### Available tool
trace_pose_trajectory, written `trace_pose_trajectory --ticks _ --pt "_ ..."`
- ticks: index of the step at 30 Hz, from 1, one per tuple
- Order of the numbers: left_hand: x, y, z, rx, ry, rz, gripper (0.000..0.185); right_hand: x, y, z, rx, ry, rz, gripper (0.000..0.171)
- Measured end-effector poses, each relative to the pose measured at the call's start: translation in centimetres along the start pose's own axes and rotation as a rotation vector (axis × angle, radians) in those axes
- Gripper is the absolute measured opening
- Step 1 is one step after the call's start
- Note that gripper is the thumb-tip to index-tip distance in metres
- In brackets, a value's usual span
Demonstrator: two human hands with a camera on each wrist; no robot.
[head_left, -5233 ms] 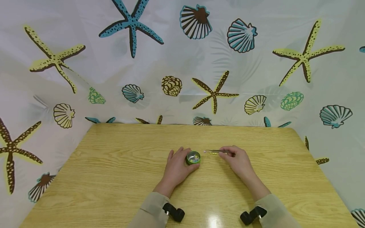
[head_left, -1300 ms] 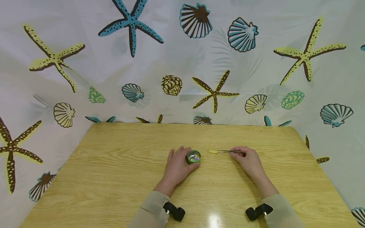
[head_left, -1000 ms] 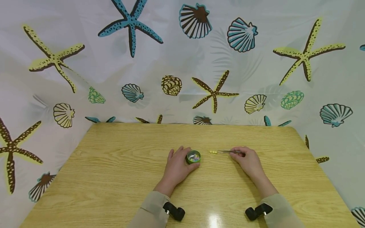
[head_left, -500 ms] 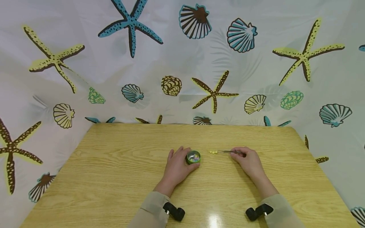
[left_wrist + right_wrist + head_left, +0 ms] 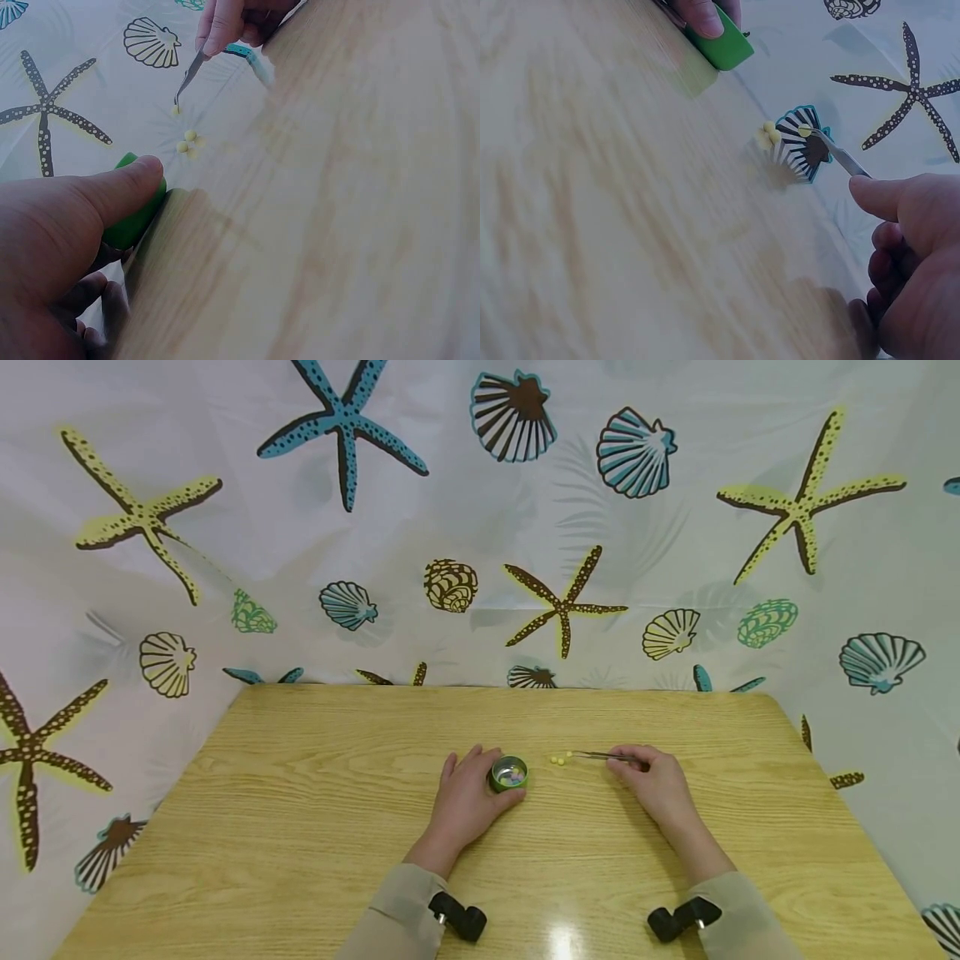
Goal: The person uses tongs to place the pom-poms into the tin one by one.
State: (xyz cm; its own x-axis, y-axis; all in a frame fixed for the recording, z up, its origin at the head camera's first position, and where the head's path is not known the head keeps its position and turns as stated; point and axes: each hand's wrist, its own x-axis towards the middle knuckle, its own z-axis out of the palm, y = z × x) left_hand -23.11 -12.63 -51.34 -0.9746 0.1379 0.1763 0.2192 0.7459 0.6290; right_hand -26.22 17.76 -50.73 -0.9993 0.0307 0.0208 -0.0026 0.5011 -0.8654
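Left hand (image 5: pixel 468 797) gripping green tin (image 5: pixel 731 51); right of tin, right hand (image 5: pixel 654 785) pinching tweezers (image 5: pixel 845 157) clamping yellow bead (image 5: pixel 805 130), two loose beads (image 5: pixel 182 146) nearer tin.

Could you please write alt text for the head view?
A right hand holds tweezers gripping a yellow bead, near two other beads on a wooden table; the left hand holds a small green tin containing colourful pieces.

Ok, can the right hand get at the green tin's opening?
Likely yes. The green tin is open on top; the left hand grips only its side. Two yellow balls lie between, but the tweezers in the right hand could probably pass over them.
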Motion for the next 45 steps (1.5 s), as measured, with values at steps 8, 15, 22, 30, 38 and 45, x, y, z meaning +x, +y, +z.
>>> trace_pose_trajectory --ticks 8,15,22,30,38,45 --pt "0.1 -0.1 -0.1 0.009 -0.002 -0.006 0.072 -0.6 -1.1 0.2 0.076 -0.012 0.013 0.03" --pt "0.2 -0.2 0.0 0.013 -0.005 -0.006 0.072 -1.1 -2.0 0.6 0.105 -0.022 -0.001 0.026" --pt "0.0 -0.2 0.1 -0.001 -0.006 -0.003 0.069 -1.5 -2.7 1.3 0.134 -0.045 0.004 0.024" --pt "0.0 -0.3 0.1 -0.001 -0.003 -0.001 0.07 -1.5 -3.3 2.3 0.126 -0.062 -0.033 0.023" --pt "0.2 -0.3 0.1 0.009 -0.002 -0.005 0.071 -1.5 -3.7 3.3 0.119 -0.074 -0.057 0.022" --pt "0.1 -0.4 0.2 0.002 0.006 0.008 0.069 -1.5 -4.0 4.0 0.089 -0.094 -0.093 0.02"
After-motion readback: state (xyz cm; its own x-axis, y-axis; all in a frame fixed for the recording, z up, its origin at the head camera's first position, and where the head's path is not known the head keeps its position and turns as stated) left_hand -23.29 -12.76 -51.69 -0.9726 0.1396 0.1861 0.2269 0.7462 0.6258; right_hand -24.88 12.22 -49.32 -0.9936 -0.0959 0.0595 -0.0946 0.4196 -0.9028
